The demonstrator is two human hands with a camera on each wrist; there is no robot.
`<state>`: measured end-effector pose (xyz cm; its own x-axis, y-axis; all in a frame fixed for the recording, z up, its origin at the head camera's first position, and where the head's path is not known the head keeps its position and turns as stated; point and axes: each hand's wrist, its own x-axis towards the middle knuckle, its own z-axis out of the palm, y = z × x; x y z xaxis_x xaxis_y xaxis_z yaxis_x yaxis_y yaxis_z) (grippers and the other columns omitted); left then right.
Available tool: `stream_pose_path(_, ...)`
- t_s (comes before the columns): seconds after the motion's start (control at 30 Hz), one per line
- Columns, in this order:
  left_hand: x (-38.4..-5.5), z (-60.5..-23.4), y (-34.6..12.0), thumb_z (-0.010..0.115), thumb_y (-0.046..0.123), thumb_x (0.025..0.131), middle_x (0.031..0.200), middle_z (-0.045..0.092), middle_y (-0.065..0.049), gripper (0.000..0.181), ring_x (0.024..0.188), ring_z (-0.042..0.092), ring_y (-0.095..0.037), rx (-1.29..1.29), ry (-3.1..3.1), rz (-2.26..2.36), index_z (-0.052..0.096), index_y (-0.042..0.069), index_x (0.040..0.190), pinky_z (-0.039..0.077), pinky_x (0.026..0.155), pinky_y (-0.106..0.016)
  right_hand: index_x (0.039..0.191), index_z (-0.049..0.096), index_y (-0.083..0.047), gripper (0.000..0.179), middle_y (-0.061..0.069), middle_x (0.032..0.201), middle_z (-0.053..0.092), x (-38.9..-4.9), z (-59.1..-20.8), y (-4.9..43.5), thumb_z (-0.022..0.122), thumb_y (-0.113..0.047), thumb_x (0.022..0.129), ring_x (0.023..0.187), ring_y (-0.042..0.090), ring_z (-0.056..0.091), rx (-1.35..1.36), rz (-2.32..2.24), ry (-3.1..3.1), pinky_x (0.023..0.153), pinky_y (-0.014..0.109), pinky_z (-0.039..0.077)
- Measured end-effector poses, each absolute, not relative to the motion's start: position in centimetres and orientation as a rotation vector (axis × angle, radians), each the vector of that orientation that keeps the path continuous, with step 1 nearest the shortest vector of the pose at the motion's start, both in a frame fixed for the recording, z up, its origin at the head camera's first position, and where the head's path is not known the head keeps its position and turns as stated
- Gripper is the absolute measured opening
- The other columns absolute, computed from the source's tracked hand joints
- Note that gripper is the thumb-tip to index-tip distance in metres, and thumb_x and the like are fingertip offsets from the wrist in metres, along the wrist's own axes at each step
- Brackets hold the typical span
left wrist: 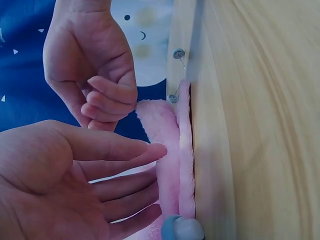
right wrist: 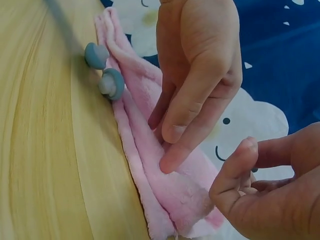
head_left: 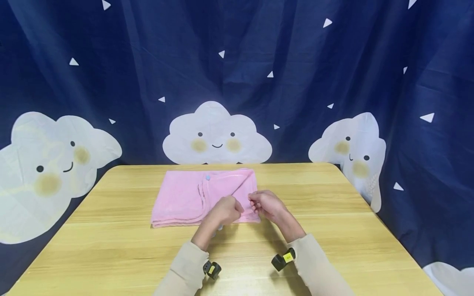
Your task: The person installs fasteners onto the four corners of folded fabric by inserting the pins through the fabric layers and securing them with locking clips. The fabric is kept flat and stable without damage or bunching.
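A folded, fluffy pink blanket point(head_left: 181, 193) lies toward the far side of the table, with a diagonal crease on its right part. My left hand point(head_left: 225, 209) reaches over the near right part. In the right wrist view, its fairly straight fingers point(right wrist: 187, 145) point down, one fingertip against the pink pile. At the right edge is my right hand point(head_left: 267, 203). Its fingers curl, thumb and forefinger tips together beside a raised blanket edge point(right wrist: 200, 200); whether they pinch anything is unclear. Two blue-grey mushroom-shaped pieces point(right wrist: 111, 84) sit along the near edge.
Another small blue piece point(head_left: 207, 177) rests on top of the blanket. The light wooden table point(head_left: 122, 255) extends around it. Behind hangs a dark blue curtain point(head_left: 222, 24) with white clouds. Both wrists carry small black cameras point(head_left: 283, 260).
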<state>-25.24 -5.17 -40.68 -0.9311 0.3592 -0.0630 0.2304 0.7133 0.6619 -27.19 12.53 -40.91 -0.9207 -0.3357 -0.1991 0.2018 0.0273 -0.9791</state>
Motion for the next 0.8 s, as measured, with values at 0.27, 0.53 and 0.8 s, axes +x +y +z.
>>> stream_pose_path(0.27,-25.58,-40.8,-5.32,0.073,-0.003,0.078,0.095,0.078,-0.012,0.018,0.082,0.071,-0.023,0.445,2.831,1.085,0.08,0.004,0.093,0.059,0.079,-0.037,0.09,0.057,0.003,0.014,-0.001,0.071,0.052,-27.39,-41.42,12.4,0.051,-0.006,0.1,0.064,0.007,0.048,-0.141,-1.945,2.017,0.057,0.018,0.041)
stream_pose_path(0.53,-25.95,-40.86,-5.66,0.072,-0.004,0.077,0.087,0.079,-0.007,0.016,0.083,0.073,-0.02,0.457,2.928,1.183,0.08,0.004,0.088,0.059,0.077,-0.035,0.093,0.062,0.011,0.015,0.004,0.074,0.058,-27.11,-41.38,12.29,0.06,-0.003,0.092,0.067,0.012,0.054,-0.162,-1.827,2.26,0.064,0.024,0.049)
stream_pose_path(0.8,-25.97,-40.41,-6.02,0.074,-0.003,0.077,0.081,0.078,-0.003,0.013,0.077,0.07,-0.015,0.405,2.961,1.273,0.08,0.006,0.084,0.057,0.074,-0.032,0.119,0.056,0.011,0.029,0.015,0.077,0.065,-26.83,-41.09,12.48,0.061,-0.005,0.095,0.065,0.017,0.062,-0.147,-1.762,2.341,0.065,0.032,0.056)
